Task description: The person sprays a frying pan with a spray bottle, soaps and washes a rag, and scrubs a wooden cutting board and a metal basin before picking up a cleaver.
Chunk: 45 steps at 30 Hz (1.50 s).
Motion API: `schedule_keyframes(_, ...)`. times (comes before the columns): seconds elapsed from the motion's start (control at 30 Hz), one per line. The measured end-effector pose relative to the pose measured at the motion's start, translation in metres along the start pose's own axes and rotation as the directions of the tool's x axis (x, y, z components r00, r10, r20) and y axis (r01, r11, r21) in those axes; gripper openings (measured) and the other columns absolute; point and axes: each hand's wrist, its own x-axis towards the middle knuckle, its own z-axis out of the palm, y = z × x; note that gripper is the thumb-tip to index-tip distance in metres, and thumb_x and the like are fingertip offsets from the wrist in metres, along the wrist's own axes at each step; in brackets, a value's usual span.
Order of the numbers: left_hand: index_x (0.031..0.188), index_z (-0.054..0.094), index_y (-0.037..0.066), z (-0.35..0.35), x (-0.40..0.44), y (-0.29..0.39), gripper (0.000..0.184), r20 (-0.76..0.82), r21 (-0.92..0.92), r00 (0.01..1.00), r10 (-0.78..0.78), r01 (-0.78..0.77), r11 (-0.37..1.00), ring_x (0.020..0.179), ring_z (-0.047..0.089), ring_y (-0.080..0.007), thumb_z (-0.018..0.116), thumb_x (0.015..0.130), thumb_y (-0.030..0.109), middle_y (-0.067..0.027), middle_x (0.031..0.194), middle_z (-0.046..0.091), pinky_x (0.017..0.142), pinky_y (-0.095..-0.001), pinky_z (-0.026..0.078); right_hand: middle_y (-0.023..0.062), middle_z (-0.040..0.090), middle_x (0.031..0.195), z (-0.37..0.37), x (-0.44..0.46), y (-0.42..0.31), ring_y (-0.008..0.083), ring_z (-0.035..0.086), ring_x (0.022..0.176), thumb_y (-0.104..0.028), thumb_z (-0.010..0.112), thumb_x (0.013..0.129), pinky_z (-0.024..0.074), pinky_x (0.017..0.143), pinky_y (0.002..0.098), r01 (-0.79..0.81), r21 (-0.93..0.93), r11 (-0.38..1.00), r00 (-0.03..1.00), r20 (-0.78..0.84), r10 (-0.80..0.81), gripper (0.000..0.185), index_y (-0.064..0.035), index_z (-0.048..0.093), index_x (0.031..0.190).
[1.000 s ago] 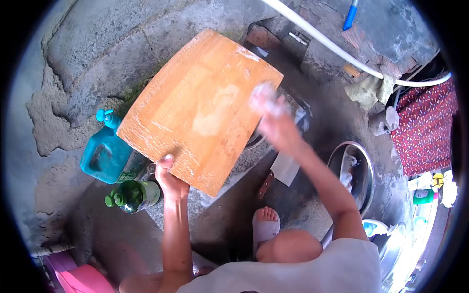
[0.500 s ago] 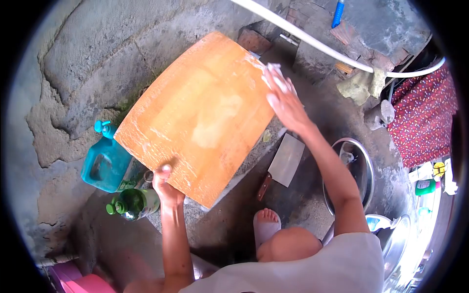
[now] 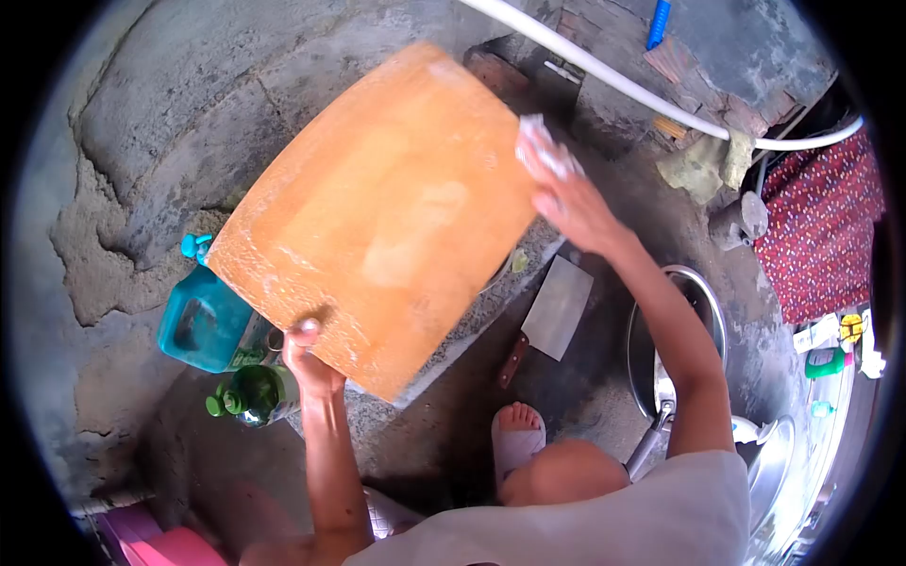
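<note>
A large orange-brown wooden cutting board [image 3: 396, 217] is held tilted in front of me, with whitish soapy streaks on its surface. My left hand [image 3: 311, 363] grips its lower left edge, thumb on top beside a dark spot; the other fingers are hidden underneath. At the board's right edge, my right hand [image 3: 571, 203] is closed around a white, sudsy scrubbing wad [image 3: 543, 146]. Whether that wad is cloth or sponge cannot be made out. A cleaver [image 3: 557, 307] with a brown handle lies on the ground below my right forearm.
A teal pump bottle [image 3: 203, 321] and a green bottle [image 3: 255, 394] stand left of the board. Beneath my right arm sits a metal pan [image 3: 720, 330]. A white hose [image 3: 604, 71] crosses the upper right, above a red patterned cloth [image 3: 821, 226]. Rough concrete wall [image 3: 170, 141] rises behind.
The board has shifted slightly up and left, together with my left hand. My right hand has moved a little right and down with the wad, whose suds show more clearly.
</note>
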Motion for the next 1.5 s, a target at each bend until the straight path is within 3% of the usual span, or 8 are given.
schedule_keyframes(0.47,0.121,0.038,-0.001,0.005,-0.007,0.013,0.07,-0.023,0.006,1.0,0.009,-0.009,1.0,0.099,0.051,-0.0307,0.054,0.057,0.022,-0.0169,0.112,0.048,0.083,-0.0393,0.045,0.0105,0.011,0.143,-0.004,-0.008,-0.008,0.0278,0.011,0.132,-0.025,0.045,0.081,0.015,0.106,0.0425,0.082,0.025,0.996,0.995,0.049,-0.083,0.064,-0.0107,0.016,0.137)
schedule_keyframes(0.8,0.101,0.054,-0.009,0.009,-0.012,-0.013,0.057,-0.006,0.164,0.982,-0.188,0.187,0.969,0.088,0.057,-0.0292,0.053,0.05,0.017,-0.0179,0.095,0.059,0.081,-0.0351,0.044,0.0123,0.02,0.14,0.002,0.084,-0.013,0.0266,0.02,0.129,-0.034,0.048,0.082,0.0232,0.103,0.0397,0.067,-0.166,0.984,0.96,-0.256,-0.109,0.062,-0.011,0.023,0.134)
schedule_keyframes(0.87,0.093,0.058,-0.009,0.019,-0.012,-0.022,0.047,-0.024,0.151,0.979,-0.204,0.205,0.967,0.085,0.058,-0.0275,0.054,0.054,0.016,-0.0164,0.09,0.06,0.081,-0.0339,0.044,0.0134,0.027,0.137,0.013,0.081,-0.083,0.0283,0.032,0.123,-0.043,0.048,0.081,0.0285,0.099,0.0409,-0.082,0.861,0.502,0.996,0.048,0.08,0.062,-0.0102,0.031,0.13)
schedule_keyframes(0.93,0.114,0.044,-0.004,0.018,-0.009,-0.031,0.058,0.022,0.22,0.976,-0.216,0.206,0.954,0.091,0.055,-0.0267,0.054,0.06,0.017,-0.0159,0.102,0.054,0.081,-0.0365,0.045,0.014,0.033,0.133,0.032,0.081,-0.139,0.0306,0.038,0.118,-0.051,0.049,0.078,0.0308,0.096,0.0431,0.197,0.397,0.897,0.98,-0.061,-0.188,0.064,-0.009,0.038,0.126)
schedule_keyframes(1.03,0.1,0.055,-0.005,0.059,-0.02,-0.033,0.044,-0.295,-0.01,0.954,-0.056,0.055,0.998,0.084,0.056,-0.0231,0.054,0.059,0.011,-0.0119,0.092,0.059,0.076,-0.0347,0.044,0.0159,0.04,0.128,0.045,0.073,-0.202,0.0311,0.036,0.12,-0.048,0.047,0.08,0.0236,0.101,0.0412,0.561,0.297,0.773,0.806,-0.409,-0.427,0.061,-0.0013,0.043,0.119)
schedule_keyframes(1.1,0.1,0.054,-0.005,0.012,-0.01,-0.029,0.043,-0.001,0.151,0.978,-0.209,0.207,0.967,0.084,0.057,-0.0235,0.054,0.059,0.011,-0.0127,0.092,0.059,0.078,-0.0349,0.044,0.0132,0.028,0.136,0.003,0.079,-0.154,0.0278,0.027,0.126,-0.048,0.043,0.083,0.0213,0.103,0.0409,0.21,0.382,0.9,0.956,0.113,-0.271,0.065,-0.0061,0.031,0.131)
schedule_keyframes(1.23,0.102,0.054,-0.008,0.013,-0.017,-0.02,0.047,0.022,0.05,0.984,-0.177,0.176,0.983,0.091,0.057,-0.0244,0.054,0.059,0.011,-0.0154,0.097,0.059,0.082,-0.0352,0.044,0.0149,0.044,0.124,0.026,0.082,-0.022,0.0299,0.039,0.117,-0.023,0.053,0.077,0.0271,0.1,0.0379,-0.071,-0.136,0.988,0.914,-0.405,0.01,0.055,-0.0061,0.037,0.127)
schedule_keyframes(1.5,0.121,0.041,0.001,0.02,-0.013,-0.025,0.052,-0.103,0.235,0.994,-0.021,0.045,0.971,0.104,0.05,-0.0219,0.047,0.086,0.039,-0.01,0.114,0.051,0.089,-0.0372,0.039,0.0122,0.036,0.132,0.061,0.035,-0.171,0.0282,0.039,0.117,-0.048,0.053,0.075,0.0281,0.099,0.0423,0.318,0.384,0.867,0.947,-0.075,-0.314,0.058,-0.0166,0.044,0.123)
